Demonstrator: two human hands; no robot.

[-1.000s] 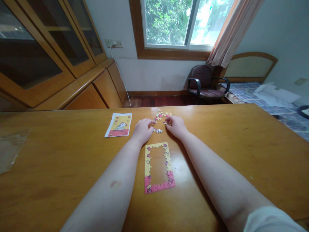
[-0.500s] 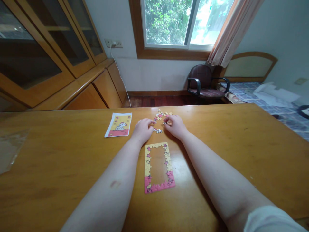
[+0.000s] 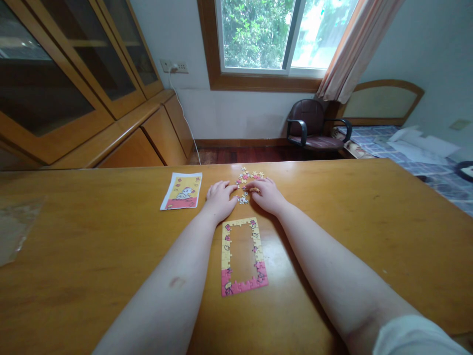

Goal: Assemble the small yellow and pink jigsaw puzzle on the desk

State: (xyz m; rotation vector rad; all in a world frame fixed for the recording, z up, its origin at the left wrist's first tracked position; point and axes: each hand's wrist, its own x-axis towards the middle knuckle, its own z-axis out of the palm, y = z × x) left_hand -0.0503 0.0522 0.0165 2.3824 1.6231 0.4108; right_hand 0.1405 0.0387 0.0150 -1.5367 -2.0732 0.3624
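Note:
Loose jigsaw pieces (image 3: 244, 176) in yellow, pink and white lie in a small heap towards the far edge of the table. My left hand (image 3: 220, 199) rests at the left of this heap, fingers spread and thumb pointing at a white cluster of pieces (image 3: 243, 199). From the right, my right hand (image 3: 268, 195) reaches over the pieces with its fingers bent but apart, fingertips touching or just above them; some pieces are partly hidden beneath it. Nearer to me lies a joined jigsaw border (image 3: 244, 286), yellow above and pink below, with bare wood inside it.
A printed picture card (image 3: 182, 191) of a white animal on yellow and pink lies left of my left hand. A clear plastic sheet (image 3: 16, 229) is at the table's left. Beyond the wooden table (image 3: 332, 222) stand an office chair (image 3: 314, 125) and a bed.
My right fingers have moved slightly left over the pieces and spread out. The left fingers have opened wider, and the white pieces between the hands have shifted a little.

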